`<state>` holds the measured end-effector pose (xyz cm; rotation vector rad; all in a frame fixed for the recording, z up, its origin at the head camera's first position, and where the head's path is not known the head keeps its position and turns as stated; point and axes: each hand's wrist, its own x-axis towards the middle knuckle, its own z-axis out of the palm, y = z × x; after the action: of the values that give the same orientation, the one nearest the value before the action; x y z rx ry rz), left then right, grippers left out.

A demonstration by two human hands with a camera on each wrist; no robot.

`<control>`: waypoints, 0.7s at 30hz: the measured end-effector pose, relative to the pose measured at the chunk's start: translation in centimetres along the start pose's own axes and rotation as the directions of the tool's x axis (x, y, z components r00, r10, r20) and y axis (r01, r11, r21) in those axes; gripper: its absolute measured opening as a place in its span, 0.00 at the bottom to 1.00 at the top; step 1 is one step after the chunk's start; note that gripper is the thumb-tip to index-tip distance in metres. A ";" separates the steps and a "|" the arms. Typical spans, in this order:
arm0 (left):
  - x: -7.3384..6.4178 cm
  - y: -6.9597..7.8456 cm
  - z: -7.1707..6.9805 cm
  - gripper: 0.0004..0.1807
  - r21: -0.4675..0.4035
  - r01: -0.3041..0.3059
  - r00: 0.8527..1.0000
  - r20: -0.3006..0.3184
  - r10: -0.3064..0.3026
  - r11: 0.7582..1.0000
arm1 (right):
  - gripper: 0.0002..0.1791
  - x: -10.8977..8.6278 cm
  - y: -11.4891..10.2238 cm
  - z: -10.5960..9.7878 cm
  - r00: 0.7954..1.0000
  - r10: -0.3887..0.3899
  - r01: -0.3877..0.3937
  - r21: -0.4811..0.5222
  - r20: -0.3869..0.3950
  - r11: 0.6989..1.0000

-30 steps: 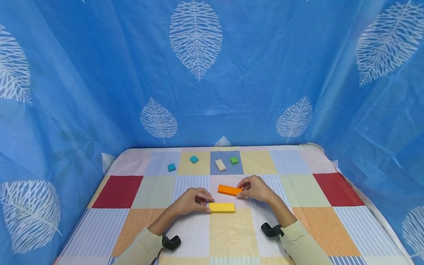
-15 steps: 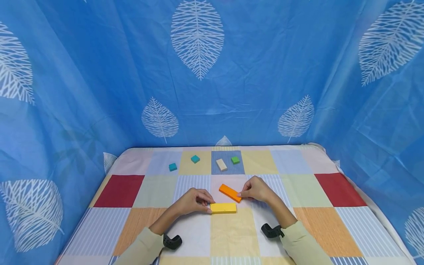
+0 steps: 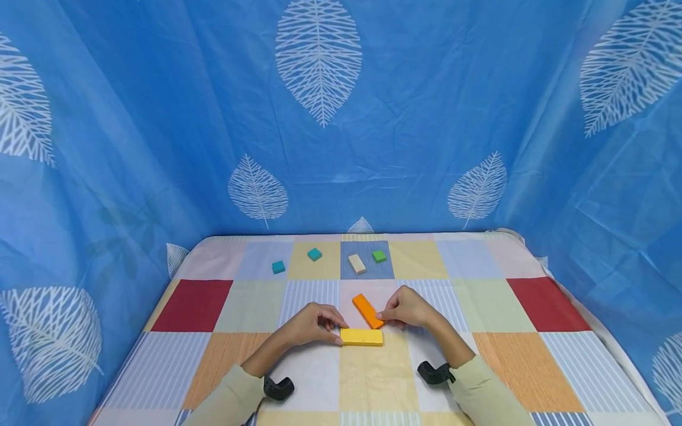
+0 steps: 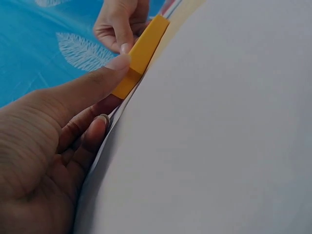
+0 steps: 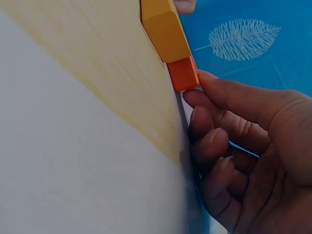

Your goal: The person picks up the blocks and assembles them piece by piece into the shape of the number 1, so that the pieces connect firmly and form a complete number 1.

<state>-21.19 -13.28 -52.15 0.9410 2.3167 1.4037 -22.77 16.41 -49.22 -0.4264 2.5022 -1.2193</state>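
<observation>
My left hand [image 3: 318, 324] pinches the left end of a yellow rectangular block [image 3: 363, 338], which lies lengthwise from left to right on the patchwork cloth. In the left wrist view the thumb lies on top of the yellow block [image 4: 146, 48] and a finger sits under its near end. Just behind it, an orange block [image 3: 365, 309] of similar shape slants, its near end close to the yellow one. My right hand [image 3: 409, 307] pinches that near end between thumb and forefinger. From the right wrist, the end of the orange block [image 5: 184, 75] shows past the yellow block [image 5: 165, 31].
Toward the back lie two teal blocks [image 3: 279, 267], a white block [image 3: 357, 264] and a green block [image 3: 379, 256]. A blue leaf-print curtain [image 3: 373, 148] encloses the back and sides of the cloth-covered table [image 3: 298, 378].
The right hand has turned the orange block clockwise, swinging its near end toward the yellow block, so it now slants steeply. The left hand still pinches the yellow block in nearly the same place.
</observation>
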 end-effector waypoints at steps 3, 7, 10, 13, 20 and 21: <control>0.0 0.1 0.0 0.15 0.001 0.013 1.000 0.001 -0.013 1.000 | 0.16 0.0 -0.2 0.3 1.000 -0.015 0.015 0.012 0.013 1.000; 0.0 0.2 0.0 0.15 0.003 0.014 1.000 -0.002 -0.014 1.000 | 0.16 0.0 -0.4 0.7 1.000 -0.026 0.026 0.018 0.017 1.000; -0.1 0.1 0.0 0.14 0.006 0.006 1.000 -0.004 -0.006 1.000 | 0.15 0.1 -0.5 1.0 1.000 -0.022 0.022 0.024 0.018 0.999; -0.1 0.0 -0.1 0.15 0.006 0.005 1.000 -0.004 -0.005 1.000 | 0.15 0.1 -0.7 1.1 0.999 -0.027 0.026 0.029 0.030 0.999; -0.2 0.0 -0.2 0.16 -0.003 -0.026 1.000 0.009 0.026 1.000 | 0.15 0.2 -0.7 0.7 0.997 -0.060 0.059 0.026 0.042 0.998; -0.3 -0.1 -0.3 0.17 -0.005 -0.036 0.999 0.009 0.036 0.999 | 0.14 0.3 -0.6 0.6 0.997 -0.065 0.064 0.029 0.038 0.997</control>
<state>-21.10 -13.69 -52.11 0.9898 2.2998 1.4161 -22.74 15.48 -49.12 -0.5230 2.4535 -1.2565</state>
